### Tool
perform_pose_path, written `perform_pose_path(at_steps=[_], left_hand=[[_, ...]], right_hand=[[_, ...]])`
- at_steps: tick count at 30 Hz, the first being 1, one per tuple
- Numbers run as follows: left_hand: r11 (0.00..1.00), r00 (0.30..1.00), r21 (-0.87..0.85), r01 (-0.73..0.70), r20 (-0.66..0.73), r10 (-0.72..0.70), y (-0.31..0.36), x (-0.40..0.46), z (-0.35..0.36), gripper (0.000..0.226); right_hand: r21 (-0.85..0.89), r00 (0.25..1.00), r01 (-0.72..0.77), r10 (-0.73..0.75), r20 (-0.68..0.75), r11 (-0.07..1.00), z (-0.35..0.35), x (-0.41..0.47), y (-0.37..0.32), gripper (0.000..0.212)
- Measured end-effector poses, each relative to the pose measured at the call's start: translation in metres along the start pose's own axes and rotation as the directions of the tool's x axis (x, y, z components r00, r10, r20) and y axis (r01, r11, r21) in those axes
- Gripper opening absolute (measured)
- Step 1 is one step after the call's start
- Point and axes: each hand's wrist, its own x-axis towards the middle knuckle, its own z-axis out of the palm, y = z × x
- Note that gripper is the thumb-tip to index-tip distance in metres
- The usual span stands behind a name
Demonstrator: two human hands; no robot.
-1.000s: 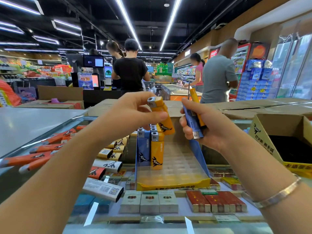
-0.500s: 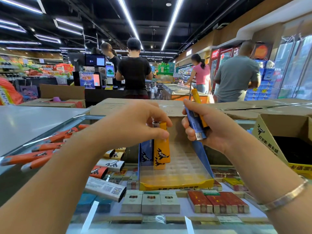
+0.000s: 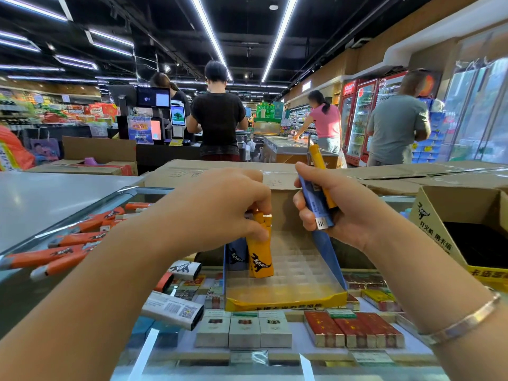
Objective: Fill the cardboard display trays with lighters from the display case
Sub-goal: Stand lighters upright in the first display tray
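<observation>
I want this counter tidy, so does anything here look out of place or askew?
Yes: orange long-nosed lighters lie scattered at angles on the glass display case, left of the yellow cardboard tray, with white lighters loose nearby.

"打火机 用卡塔" on cardboard box [image 3: 431,229]; "KETAKA" on yellow lighter [image 3: 259,259]

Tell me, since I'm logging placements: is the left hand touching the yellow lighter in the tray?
Touching. The head view shows the left hand with fingertips pinched on the top of the yellow lighter, which stands upright in the tray.
</observation>
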Motion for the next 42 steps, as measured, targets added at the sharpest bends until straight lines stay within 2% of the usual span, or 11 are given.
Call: perform_pose_path(at_steps=[5,10,12,17,23,26,28,31,34,39,42], left_hand=[[0.994,0.999,0.099,-0.038,-0.007,0.039,0.005,0.002,0.003,0.020],[0.990,0.995,0.112,-0.087,-0.036,0.092,0.011,0.004,0.011,0.036],[0.998,0.998,0.034,-0.057,-0.014,0.058,0.007,0.003,0.010,0.032],[0.938,0.999,-0.342,0.048,0.010,-0.047,-0.003,0.000,0.003,0.021],[0.821,0.947,-0.561,0.106,-0.195,-0.255,-0.010,0.005,0.006,0.014],[0.754,0.929,-0.656,0.020,-0.266,-0.256,-0.012,0.005,0.002,0.031],[0.808,0.941,-0.587,-0.052,-0.299,-0.157,-0.011,0.003,0.001,0.042],[0.953,0.932,-0.280,-0.112,-0.362,0.003,-0.007,0.003,0.006,0.032],[0.986,0.891,-0.065,-0.152,-0.440,0.108,-0.005,0.004,0.007,0.027],[0.987,0.878,-0.090,-0.137,-0.472,0.079,-0.006,0.003,0.003,0.025],[0.986,0.895,-0.139,-0.093,-0.445,0.021,-0.005,0.001,0.001,0.019]], right_hand=[[0.001,1.000,0.005,-0.005,-0.007,1.000,0.000,0.000,0.000,0.029],[0.009,1.000,0.021,-0.022,0.014,1.000,0.002,-0.002,0.000,0.020],[0.032,0.998,0.044,-0.045,0.034,0.998,0.001,-0.003,0.000,0.012],[0.061,0.985,0.073,-0.081,0.152,0.995,0.000,-0.002,0.000,0.030],[-0.007,0.950,0.133,-0.125,0.285,0.991,0.003,-0.003,-0.001,0.033],[-0.009,0.936,0.148,-0.137,0.326,0.989,0.005,-0.006,-0.001,0.034],[0.008,0.937,0.135,-0.130,0.323,0.991,0.007,-0.008,-0.002,0.038],[0.057,0.951,0.104,-0.116,0.288,0.993,0.007,-0.009,-0.003,0.037],[0.091,0.950,0.099,-0.121,0.287,0.991,0.008,-0.010,-0.003,0.027],[0.133,0.947,0.147,-0.178,0.269,0.980,0.007,-0.009,-0.004,0.015],[0.144,0.933,0.189,-0.223,0.282,0.971,0.006,-0.007,-0.003,0.025]])
